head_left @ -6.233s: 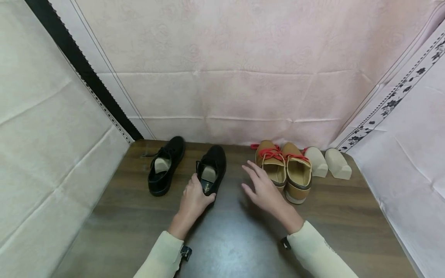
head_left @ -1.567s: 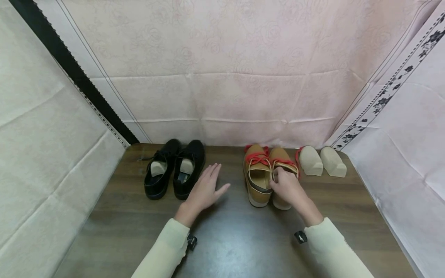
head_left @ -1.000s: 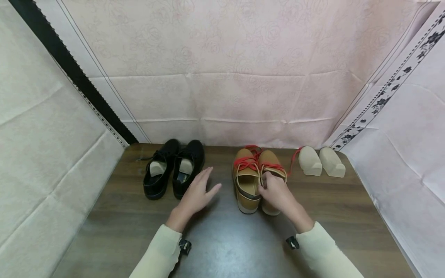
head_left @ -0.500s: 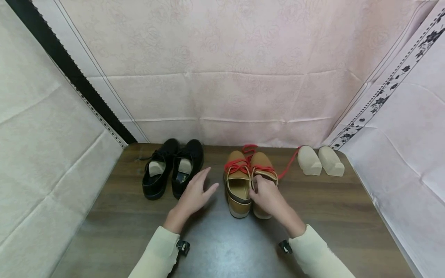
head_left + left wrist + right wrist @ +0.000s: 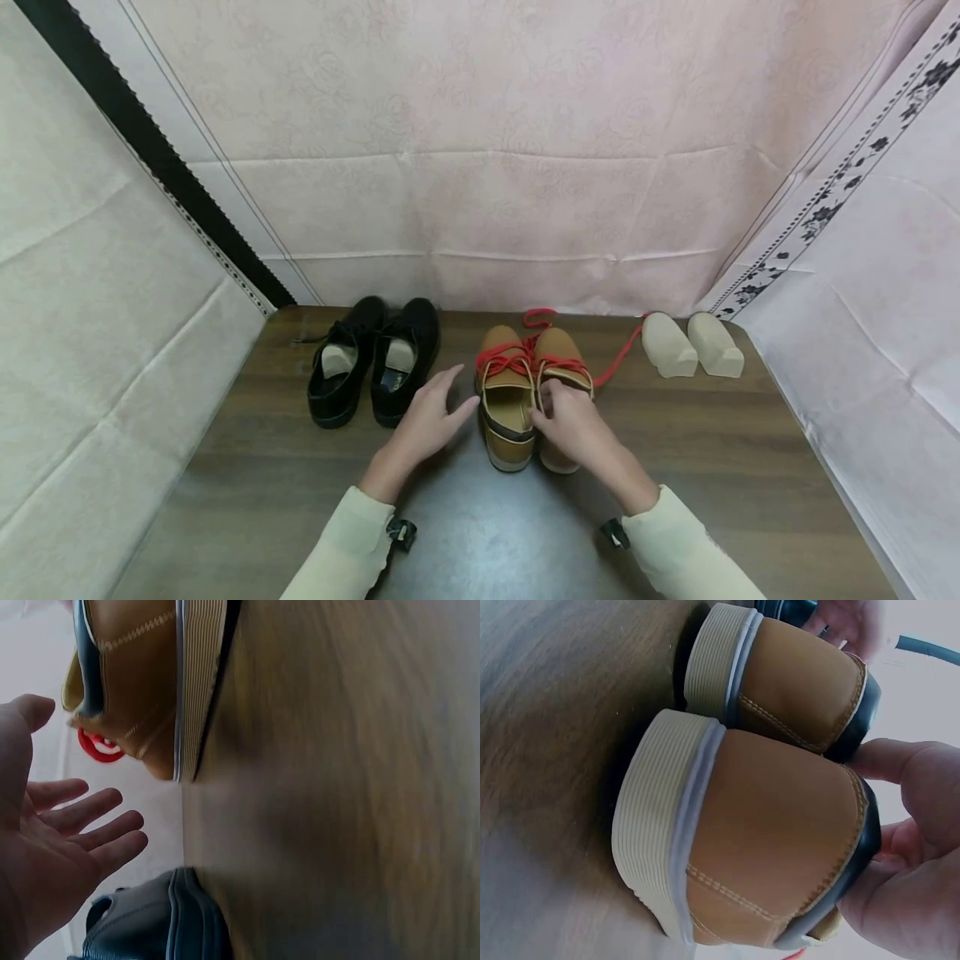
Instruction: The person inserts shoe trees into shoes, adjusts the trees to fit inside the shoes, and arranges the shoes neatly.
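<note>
A pair of tan lace-up shoes stands side by side, the left shoe (image 5: 506,400) and the right shoe (image 5: 558,354), with red laces (image 5: 618,360). My right hand (image 5: 577,425) grips the right shoe at its collar, fingers inside the opening and thumb between the two shoes. In the right wrist view both tan heels show, with the thumb (image 5: 885,759) at the gap. My left hand (image 5: 423,425) has its fingers extended, between the black right shoe (image 5: 405,362) and the tan left shoe, holding nothing. The left wrist view shows its palm (image 5: 45,870) beside the tan shoe.
Another black shoe (image 5: 347,362) stands beside the first, both with cream inserts at the toes. At the right are two cream toe-shaped blocks (image 5: 669,346). Pale cloth walls (image 5: 480,225) enclose the wooden surface (image 5: 750,467) at the back and sides.
The right black shoe has moved left beside its mate. The tan shoes have slid left and toward me, away from the cream blocks. My left hand has let go of the black shoe.
</note>
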The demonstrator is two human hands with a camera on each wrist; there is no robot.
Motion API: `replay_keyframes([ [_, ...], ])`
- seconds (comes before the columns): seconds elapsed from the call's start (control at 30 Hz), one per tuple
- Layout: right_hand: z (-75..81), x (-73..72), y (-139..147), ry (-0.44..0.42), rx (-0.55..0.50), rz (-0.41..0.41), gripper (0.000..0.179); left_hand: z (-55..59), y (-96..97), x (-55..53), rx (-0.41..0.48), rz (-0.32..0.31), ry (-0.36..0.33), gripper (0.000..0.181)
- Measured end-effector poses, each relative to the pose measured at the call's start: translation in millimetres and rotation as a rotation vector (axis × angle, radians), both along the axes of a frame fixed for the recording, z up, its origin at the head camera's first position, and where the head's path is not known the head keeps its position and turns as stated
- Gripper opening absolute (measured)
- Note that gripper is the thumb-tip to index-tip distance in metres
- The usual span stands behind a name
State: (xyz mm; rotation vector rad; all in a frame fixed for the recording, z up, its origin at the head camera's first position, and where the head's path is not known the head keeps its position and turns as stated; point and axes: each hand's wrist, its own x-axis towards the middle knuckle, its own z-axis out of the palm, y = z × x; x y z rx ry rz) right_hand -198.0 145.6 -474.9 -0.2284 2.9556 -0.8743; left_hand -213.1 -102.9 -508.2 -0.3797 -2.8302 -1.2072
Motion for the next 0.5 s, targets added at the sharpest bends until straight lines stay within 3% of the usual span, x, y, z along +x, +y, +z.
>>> replay_keyframes([
  [0.33, 15.6, 5.7, 19, 0.034, -0.055, 0.042, 0.037, 2.4, 18.0, -0.5, 0.139, 0.064, 0.007, 0.06],
  [0.5, 23.6, 7.8, 35, 0.135, -0.055, 0.073, 0.032, 8.1, 25.1, -1.9, 0.18, 0.105, 0.021, 0.055],
])
